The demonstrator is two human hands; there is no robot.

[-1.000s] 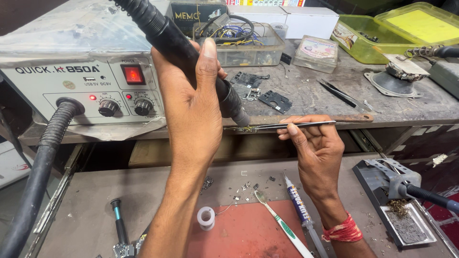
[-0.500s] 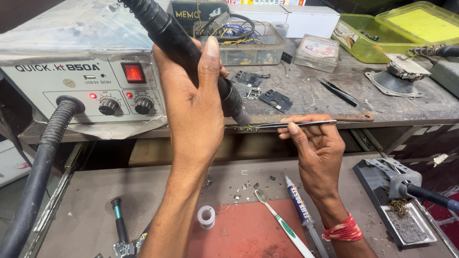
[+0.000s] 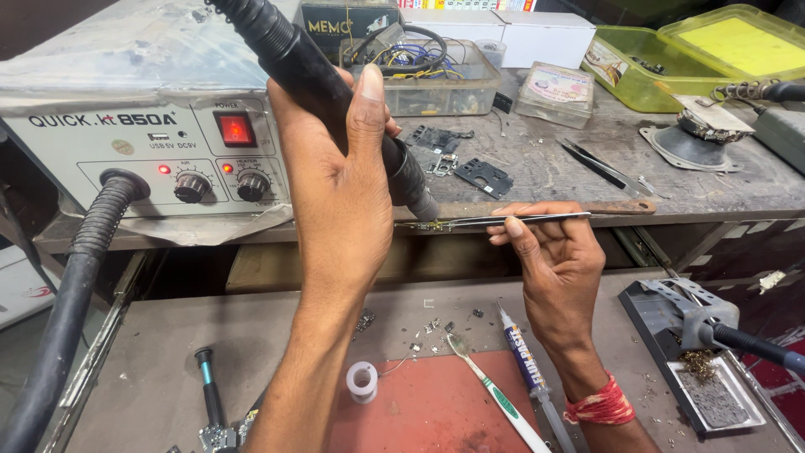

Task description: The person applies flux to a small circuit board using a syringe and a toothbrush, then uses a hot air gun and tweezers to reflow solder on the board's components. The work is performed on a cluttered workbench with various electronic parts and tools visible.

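Left hand [image 3: 340,180] wrapped around black hot-air handpiece [image 3: 335,92], nozzle tip angled down onto small part at tweezers [image 3: 503,221] tips, too tiny to identify. Right hand [image 3: 558,264] pinching tweezers level along bench edge [image 3: 537,205]. Handpiece top cut off by frame; hose [image 3: 71,294] running out bottom left; left palm hidden.

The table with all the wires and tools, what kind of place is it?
Probably an electronics repair bench. The left hand aims a hot-air wand from a grey heating machine, the right hand holds tweezers at its tip, and small circuit boards lie on the worktop.
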